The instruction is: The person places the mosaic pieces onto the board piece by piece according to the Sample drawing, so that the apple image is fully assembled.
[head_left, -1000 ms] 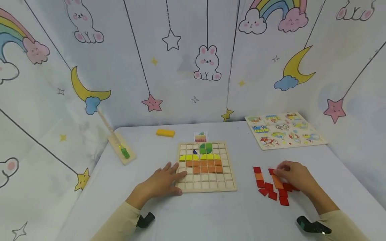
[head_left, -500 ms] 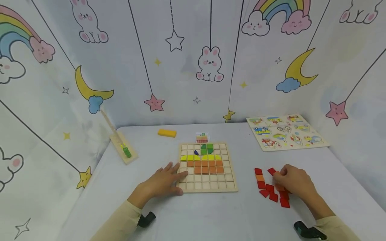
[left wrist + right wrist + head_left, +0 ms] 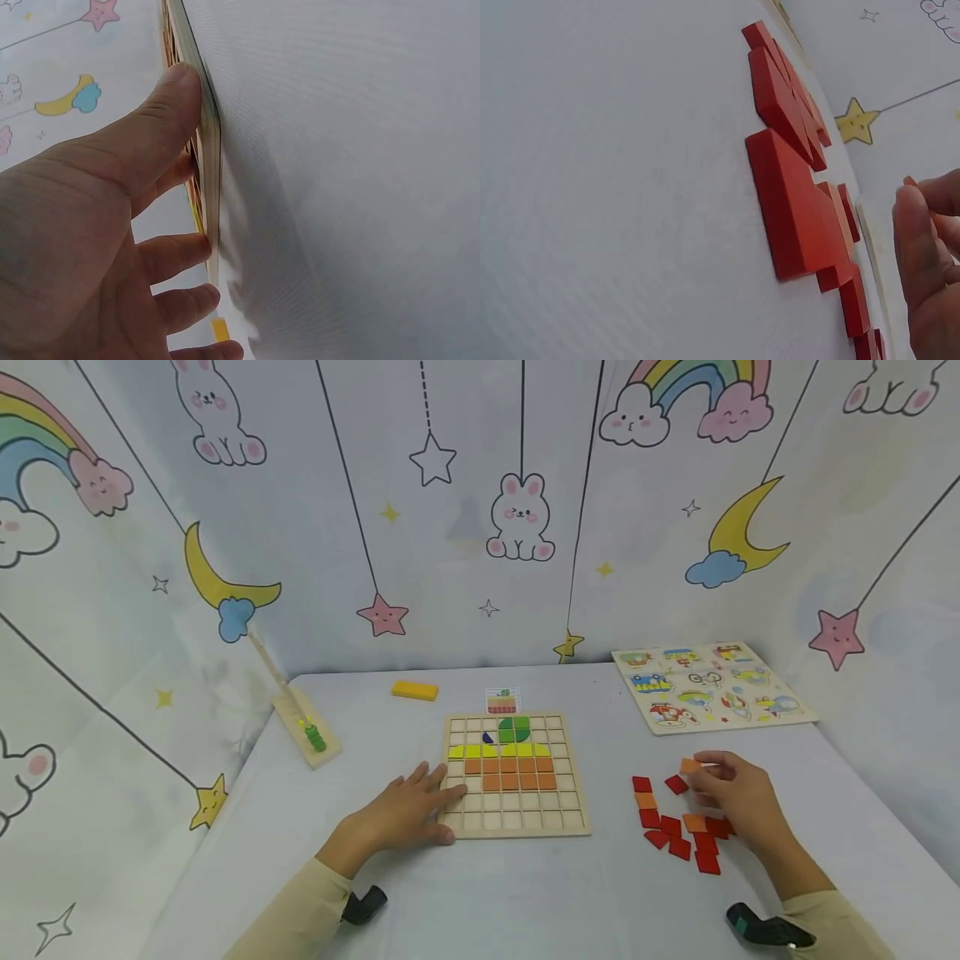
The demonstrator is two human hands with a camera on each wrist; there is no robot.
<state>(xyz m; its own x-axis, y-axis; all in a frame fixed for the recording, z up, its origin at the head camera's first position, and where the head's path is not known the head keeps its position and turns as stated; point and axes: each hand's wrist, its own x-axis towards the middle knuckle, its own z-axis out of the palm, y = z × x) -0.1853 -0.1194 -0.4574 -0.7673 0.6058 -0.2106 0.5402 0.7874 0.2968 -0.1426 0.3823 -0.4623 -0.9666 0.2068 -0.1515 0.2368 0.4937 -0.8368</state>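
My right hand [image 3: 738,795] pinches an orange square tile [image 3: 689,765] between thumb and fingers, above the far side of a group of loose tiles. In the right wrist view only a sliver of that orange tile [image 3: 909,181] shows between the fingertips. Just under the hand lie a red tile [image 3: 677,785] and another orange tile [image 3: 695,823]. My left hand [image 3: 401,814] rests with spread fingers at the left edge of a wooden grid board [image 3: 517,825]. Its thumb [image 3: 176,94] lies along the board's side. Green, blue, yellow and orange tiles fill several upper cells.
Several red tiles [image 3: 680,848] lie right of the board. Behind the board is a small picture card [image 3: 502,700], with a yellow block [image 3: 415,691] to its left. A picture puzzle board [image 3: 712,689] lies back right; a wooden stick toy [image 3: 315,739] stands at left.
My right hand has taken an orange tile from the group and raised it slightly away from me. A red tile there has turned askew. My left hand stays at the board.
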